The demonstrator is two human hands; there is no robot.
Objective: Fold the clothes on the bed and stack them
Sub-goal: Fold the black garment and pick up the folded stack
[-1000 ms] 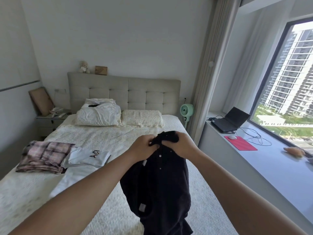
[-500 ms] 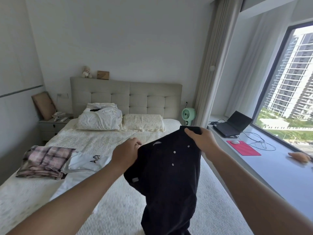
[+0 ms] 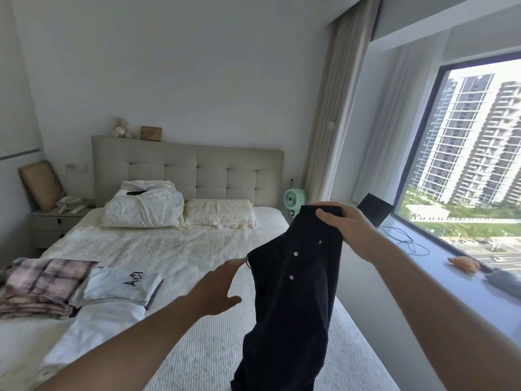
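Black cloth fills the middle of my head view: a dark button-front shirt [image 3: 293, 292] hangs above the near right part of the bed [image 3: 197, 249], its small pale buttons facing me. My right hand [image 3: 345, 225] has its grip closed on the shirt's top edge, thumb over the front, and the cloth droops from there down past the bottom of the frame. My left hand [image 3: 217, 287] is open, fingers spread, reaching toward the shirt's left edge; I cannot tell whether the fingertips touch it.

On the left side of the bed lies a folded pink plaid garment [image 3: 42, 283], and just beside it, to the right, a folded white shirt with black lettering [image 3: 121, 286] rests on other white cloth [image 3: 93, 334]. Two pillows [image 3: 174, 210] sit at the far end against the padded headboard [image 3: 197, 170].
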